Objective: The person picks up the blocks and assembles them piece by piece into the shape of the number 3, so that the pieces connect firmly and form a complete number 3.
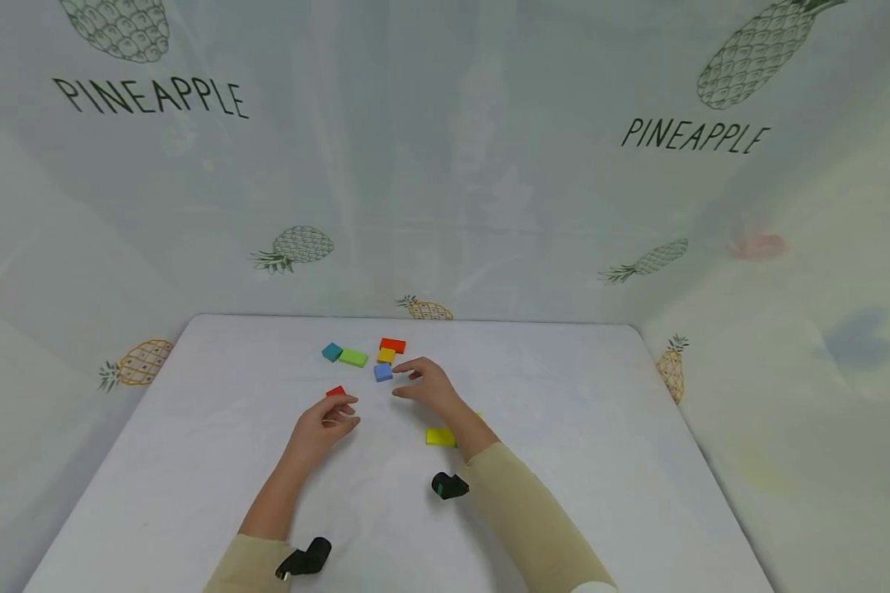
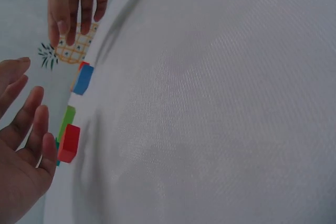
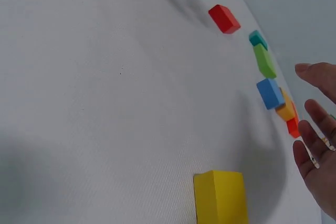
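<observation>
My left hand [image 1: 325,428] hovers over the white table with fingers loosely bent and nothing in its grasp. Just beyond it lies a red block [image 1: 335,391], partly covered by the fingers in the head view. The right hand [image 1: 428,387] hangs above the table, fingers and thumb spread apart, holding nothing. Its fingertips are nearest to a blue block [image 1: 382,373]; the right wrist view shows the blue block [image 3: 270,94] apart from them. Behind the blue block are a yellow-orange block [image 1: 386,356] and an orange-red block [image 1: 393,345]. A bright yellow block [image 1: 440,437] lies by the right forearm.
A teal block [image 1: 331,352] and a light green block [image 1: 353,358] lie close together at the far left of the group. Part of a green thing shows beside the right forearm. A pineapple-printed curtain [image 1: 445,165] hangs behind the table [image 1: 601,494].
</observation>
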A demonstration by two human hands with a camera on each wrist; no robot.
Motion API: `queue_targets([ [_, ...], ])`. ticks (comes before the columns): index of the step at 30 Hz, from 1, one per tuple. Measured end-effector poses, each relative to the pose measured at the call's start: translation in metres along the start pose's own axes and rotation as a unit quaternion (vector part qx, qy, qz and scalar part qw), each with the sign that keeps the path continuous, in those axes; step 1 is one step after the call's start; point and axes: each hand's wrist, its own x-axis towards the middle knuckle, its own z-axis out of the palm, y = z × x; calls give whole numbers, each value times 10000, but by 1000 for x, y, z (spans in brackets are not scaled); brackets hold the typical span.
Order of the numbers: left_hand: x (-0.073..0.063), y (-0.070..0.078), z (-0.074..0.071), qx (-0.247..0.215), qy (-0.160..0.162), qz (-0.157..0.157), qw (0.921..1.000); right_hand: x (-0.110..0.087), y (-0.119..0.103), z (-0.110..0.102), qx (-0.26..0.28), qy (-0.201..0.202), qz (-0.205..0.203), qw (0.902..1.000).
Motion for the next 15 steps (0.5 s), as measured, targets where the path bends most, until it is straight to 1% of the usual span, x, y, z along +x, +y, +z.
queue_targets([
  [4, -3, -5, -5, -72, 116, 41, 9999, 15, 2, 7, -100, -31, 136, 9999],
  [8, -7, -7, -7, -160, 235, 92, 9996, 27, 7, 14, -127, -56, 178, 9997],
  [13, -9, -7, -7, -287, 218, 22, 9993, 36, 13, 21, -344, -60, 165, 9993],
  [15, -9, -7, -8, -337, 223, -36, 9992, 39, 15, 25, -534, -42, 136, 9985],
])
